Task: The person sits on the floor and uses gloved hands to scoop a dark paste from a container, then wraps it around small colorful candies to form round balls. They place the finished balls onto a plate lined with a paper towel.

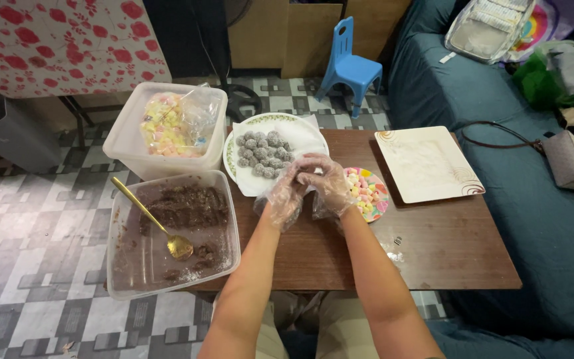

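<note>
Surface (pixel 433 252) of dark brown wood carries most of the things, with a blue sofa to its right and a tiled floor to its left. Largest on it is a clear plastic tub (pixel 117 266) smeared with brown mixture, a gold spoon (pixel 151 219) lying inside; behind it stands a second tub (pixel 127 143) holding a bag of pastel marshmallows (pixel 171 123). A square white plate (pixel 426 163) sits at the far right, apart from the rest. A round plate (pixel 234 156) lined with paper bears a heap of grey coated balls (pixel 264 153). A small dish of coloured marshmallows (pixel 370 193) lies just beside the right hand (pixel 330 186). Both hands wear loose clear gloves; the left hand (pixel 286 193) and the right meet above the surface, fingers curled together, cupped inward. Whether they grasp anything I cannot tell.
</note>
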